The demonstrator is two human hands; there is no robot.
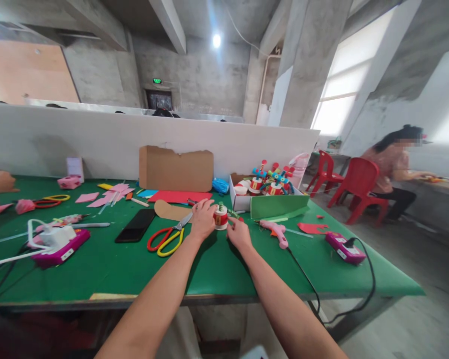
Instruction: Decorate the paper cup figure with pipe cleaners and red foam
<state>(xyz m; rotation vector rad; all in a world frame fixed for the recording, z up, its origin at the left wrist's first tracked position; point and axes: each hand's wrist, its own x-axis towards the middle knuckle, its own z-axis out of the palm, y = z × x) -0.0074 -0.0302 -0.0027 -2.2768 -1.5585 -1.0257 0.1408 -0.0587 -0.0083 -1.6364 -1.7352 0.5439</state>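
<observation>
A small red and white paper cup [221,219] stands upside down on the table, with a green striped coil [220,206] rising from its top. My left hand [203,219] is closed around the cup's left side. At the lower right edge of the cup, my right hand [239,233] pinches with bent fingers; its fingertips are partly hidden. Another green striped coil [233,214] sticks out on the right, ending in a red piece behind my right hand. Scissors [166,240] with red and yellow handles lie beside my left wrist.
A white box [240,202] of similar finished cup figures [275,187] stands behind on the right. Right of my hands lies a pink glue gun [279,233], its cord trailing over the front edge. A phone [135,225], power strips [62,249] and coloured paper lie around. Another person's hand [0,182] is far left.
</observation>
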